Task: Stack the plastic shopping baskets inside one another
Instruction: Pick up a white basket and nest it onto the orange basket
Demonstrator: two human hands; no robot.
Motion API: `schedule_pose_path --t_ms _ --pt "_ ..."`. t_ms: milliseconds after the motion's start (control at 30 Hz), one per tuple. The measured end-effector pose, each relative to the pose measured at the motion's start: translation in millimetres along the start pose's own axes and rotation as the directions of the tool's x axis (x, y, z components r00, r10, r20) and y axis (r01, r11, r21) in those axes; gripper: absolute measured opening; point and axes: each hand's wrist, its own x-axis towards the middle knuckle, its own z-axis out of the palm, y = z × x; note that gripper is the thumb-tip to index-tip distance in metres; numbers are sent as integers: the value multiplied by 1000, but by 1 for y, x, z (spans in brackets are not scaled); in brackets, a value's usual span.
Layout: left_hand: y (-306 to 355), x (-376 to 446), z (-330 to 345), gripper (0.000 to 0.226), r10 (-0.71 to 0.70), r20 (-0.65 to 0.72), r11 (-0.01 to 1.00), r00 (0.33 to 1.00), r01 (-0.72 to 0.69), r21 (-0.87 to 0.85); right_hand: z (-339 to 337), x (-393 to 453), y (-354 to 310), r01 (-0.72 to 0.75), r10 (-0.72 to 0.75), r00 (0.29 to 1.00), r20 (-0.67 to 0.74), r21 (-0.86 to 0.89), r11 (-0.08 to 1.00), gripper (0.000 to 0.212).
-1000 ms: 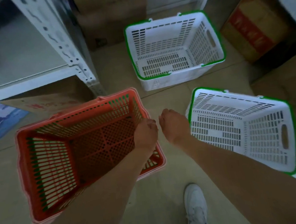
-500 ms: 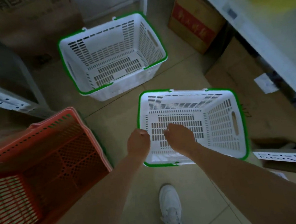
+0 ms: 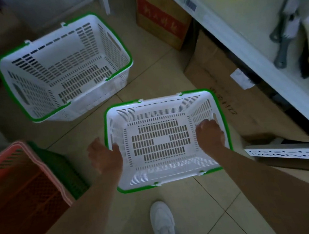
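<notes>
- Both hands had spread apart from the near rim of the near white basket (image 3: 162, 140) to its two short ends, a change from half a second earlier, when they sat close together, fisted, over that near rim.
- The left hand (image 3: 104, 158) lay against the outside of the basket's left wall with the thumb hooked over the rim; its fingers were hidden behind the wall, so a full grip could not be confirmed.
- The right hand (image 3: 210, 135) reached inside the basket and curled onto the right wall, by the handle slot; it looked closed on that wall.
- I judged this as the grasp before a lift: nothing was nested yet, and the near white basket appeared to rest on the floor tiles.
- The far white basket (image 3: 64, 69) stood empty, up and to the left of the near one, apart from it, a likely receiver.
- The red basket (image 3: 18, 190) sat to the left of the near basket, now largely out of frame, whereas a second earlier it filled the left of the view under the left hand.
- A white shoe (image 3: 163, 224) stood just below the near basket.
</notes>
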Motion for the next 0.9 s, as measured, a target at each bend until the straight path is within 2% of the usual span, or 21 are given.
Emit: schedule_pose_path --t_ms 100,200,300,433,500,600,733,833,900 --pt "7 5 9 76 -30 4 1000 1000 30 -8 2 18 17 -64 66 995 -73 28 998 29" --pt "12 12 17 78 -56 -6 998 998 56 -2 6 31 26 -138 145 986 -86 89 986 37" --pt "16 19 25 75 -121 12 993 993 121 15 9 44 34 -203 217 973 -78 157 966 46" --pt "15 27 30 54 -222 82 974 972 226 -36 13 60 44 -309 298 951 83 208 928 54" --pt "11 31 33 43 -221 114 974 969 225 -18 13 67 51 -324 295 942 158 207 923 51" --pt "6 39 37 48 -205 114 977 972 210 -33 18 74 62 -342 297 931 210 226 912 47" --pt "-5 43 42 55 -161 121 984 979 170 -63 28 78 72 -388 330 916 228 292 874 46" --pt "-6 37 41 49 -145 99 988 984 150 -42 31 78 69 -396 356 917 181 308 865 46" --pt "-7 35 41 48 -182 91 982 979 185 -28 33 78 67 -406 369 913 173 308 860 47"
